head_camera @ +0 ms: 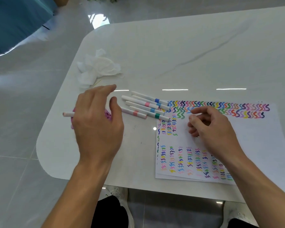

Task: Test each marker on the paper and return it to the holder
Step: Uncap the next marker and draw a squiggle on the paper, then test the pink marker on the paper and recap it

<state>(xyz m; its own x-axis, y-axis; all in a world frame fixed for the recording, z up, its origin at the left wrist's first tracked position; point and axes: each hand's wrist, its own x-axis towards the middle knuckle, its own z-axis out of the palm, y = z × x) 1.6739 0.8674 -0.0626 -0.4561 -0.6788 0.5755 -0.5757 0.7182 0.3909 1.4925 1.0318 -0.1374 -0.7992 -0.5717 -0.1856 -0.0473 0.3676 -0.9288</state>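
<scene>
Left hand (97,122) spreads thumb and forefinger wide; whether its hidden fingers hold the white marker (68,114) poking out beneath it at centre left, I cannot tell. Under that hand sits the pink holder (108,114), contents hidden. Right hand (212,129) hangs slack, loosely curled, over the scribbled paper (253,145). Loose markers (145,105) lie between both on the white table (187,55), crumpled tissue (97,66) above

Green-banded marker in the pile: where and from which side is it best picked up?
Probably pinch the green-banded marker at its right end, by the band, from the near side: it lies flat, and other markers crowd its far side.
</scene>
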